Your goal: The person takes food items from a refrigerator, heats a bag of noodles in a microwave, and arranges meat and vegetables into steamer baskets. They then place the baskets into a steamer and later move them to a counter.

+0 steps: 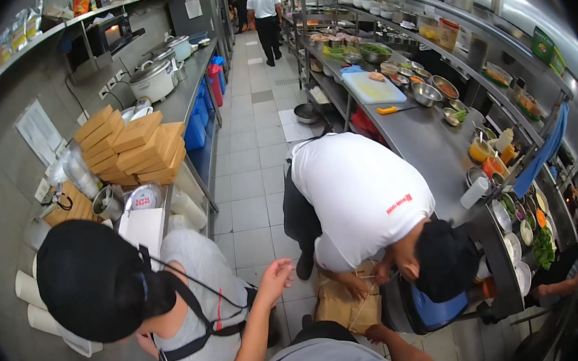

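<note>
My left hand (276, 281) is raised at the centre, fingers loosely bent and apart, with nothing visible in it. It is beside a co-worker in a black cap and grey top (200, 307). My right hand (375, 333) is low, at the near right edge of a brown paper package (348, 300); its grip is unclear. Thin pale string crosses the package. Another co-worker in a white shirt (363, 194) bends over it, both hands (358, 287) at its far side and the string.
Cardboard boxes (150, 148) are stacked on the left counter. The right counter (413, 137) holds a cutting board (372, 87), an orange-handled knife (393, 109) and bowls. A blue-lidded bin (441, 310) stands right of the package. Someone stands far down the aisle (265, 16).
</note>
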Motion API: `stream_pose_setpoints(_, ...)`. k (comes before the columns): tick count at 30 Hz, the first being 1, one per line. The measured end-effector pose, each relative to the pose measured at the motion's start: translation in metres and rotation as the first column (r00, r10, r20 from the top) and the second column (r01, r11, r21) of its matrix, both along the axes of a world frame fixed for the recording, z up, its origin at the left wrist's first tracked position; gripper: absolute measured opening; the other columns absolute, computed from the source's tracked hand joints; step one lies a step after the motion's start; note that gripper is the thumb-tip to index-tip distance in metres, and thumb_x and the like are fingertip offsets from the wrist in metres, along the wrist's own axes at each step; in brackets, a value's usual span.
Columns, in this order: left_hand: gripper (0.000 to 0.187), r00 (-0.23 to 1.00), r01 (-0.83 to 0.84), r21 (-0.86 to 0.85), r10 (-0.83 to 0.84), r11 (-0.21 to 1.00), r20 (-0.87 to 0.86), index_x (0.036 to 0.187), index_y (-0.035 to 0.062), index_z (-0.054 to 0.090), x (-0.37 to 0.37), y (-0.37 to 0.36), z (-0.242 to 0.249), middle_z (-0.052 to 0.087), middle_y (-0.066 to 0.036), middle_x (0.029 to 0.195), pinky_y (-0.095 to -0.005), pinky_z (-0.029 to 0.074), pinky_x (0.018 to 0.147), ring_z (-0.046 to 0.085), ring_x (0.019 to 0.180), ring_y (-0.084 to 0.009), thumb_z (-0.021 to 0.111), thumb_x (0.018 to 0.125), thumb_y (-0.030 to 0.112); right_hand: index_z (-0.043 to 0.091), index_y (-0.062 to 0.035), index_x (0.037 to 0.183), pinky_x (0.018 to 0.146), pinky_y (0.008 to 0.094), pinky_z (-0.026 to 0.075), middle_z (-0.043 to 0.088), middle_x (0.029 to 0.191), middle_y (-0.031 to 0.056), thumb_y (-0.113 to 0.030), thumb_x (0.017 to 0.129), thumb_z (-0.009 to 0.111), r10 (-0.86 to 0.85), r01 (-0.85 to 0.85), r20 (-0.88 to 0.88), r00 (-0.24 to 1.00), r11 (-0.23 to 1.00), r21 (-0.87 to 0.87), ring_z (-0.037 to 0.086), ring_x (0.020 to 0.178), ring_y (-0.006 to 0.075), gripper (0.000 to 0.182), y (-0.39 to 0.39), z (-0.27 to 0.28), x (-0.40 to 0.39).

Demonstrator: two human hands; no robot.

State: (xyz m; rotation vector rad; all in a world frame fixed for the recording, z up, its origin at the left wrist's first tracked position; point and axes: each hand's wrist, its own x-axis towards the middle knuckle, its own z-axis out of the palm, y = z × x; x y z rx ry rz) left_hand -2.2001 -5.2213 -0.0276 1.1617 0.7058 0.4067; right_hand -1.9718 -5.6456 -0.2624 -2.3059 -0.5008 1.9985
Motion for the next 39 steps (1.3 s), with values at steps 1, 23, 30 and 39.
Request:
stream_pose_setpoints(1, 0.03, 0.997, -0.081, -0.01, 0.081, 0.997, 0.007, 0.129, 0.0051, 0.058, 0.002, 0.005, -0.004, 0.069, -0.006, 0.11, -0.025, 0.052, 0.067, 0.062, 0.082, -0.0109, 0.06, 0.103, 0.021, 0.067, -0.0077, 0.107, 0.059, 0.0361, 0.058, 0.072, 0.089, 0.0032, -0.032, 0.099, 0.058, 0.0, 0.0, -0.006, 1.0, 1.0, 0.002, 0.069, 0.072, 0.0195, 0.027, 0.005, -0.005, 0.005)
stream_pose_setpoints(23, 0.024, 0.877, -0.472, -0.07, 0.477, 0.879, 0.062, 0.126, 0.0081, 0.056, -0.001, 0.078, -0.014, 0.067, -0.006, 0.103, -0.0251, 0.051, 0.061, 0.063, 0.076, -0.0121, 0.057, 0.104, 0.016, 0.035, -0.0051, 0.154, 0.1, 0.0323, 0.049, 0.062, 0.127, 0.0106, -0.017, 0.101, 0.065, -0.086, 0.279, -0.281, 0.956, 0.565, 0.776, 0.06, 0.114, 0.0161, 0.062, 0.259, 0.324, -0.009)
stream_pose_setpoints(30, 0.031, 0.916, -0.384, -0.044, 0.387, 0.922, 0.11, 0.133, 0.0088, 0.052, 0.082, 0.115, -0.013, 0.065, -0.006, 0.105, -0.0255, 0.051, 0.061, 0.062, 0.074, -0.0121, 0.055, 0.103, 0.016, 0.03, -0.0066, 0.156, 0.094, 0.03, 0.05, 0.06, 0.124, 0.0091, -0.01, 0.1, 0.064, -0.26, 0.412, -0.335, 0.906, 0.36, 0.837, 0.059, 0.107, 0.0133, 0.066, 0.312, 0.36, 0.036)
stream_pose_setpoints(39, 0.04, 0.937, -0.333, -0.373, 0.347, 0.866, -0.033, 0.136, 0.0145, 0.05, 0.142, 0.263, -0.121, 0.065, -0.008, 0.111, -0.0329, 0.054, 0.064, 0.064, 0.079, -0.0213, 0.058, 0.101, 0.031, 0.029, -0.0076, 0.157, 0.094, 0.0296, 0.049, 0.06, 0.119, 0.0069, -0.009, 0.1, 0.065, -0.205, 0.333, -0.279, 0.938, 0.316, 0.888, 0.058, 0.106, 0.0122, 0.067, 0.332, 0.359, 0.03)
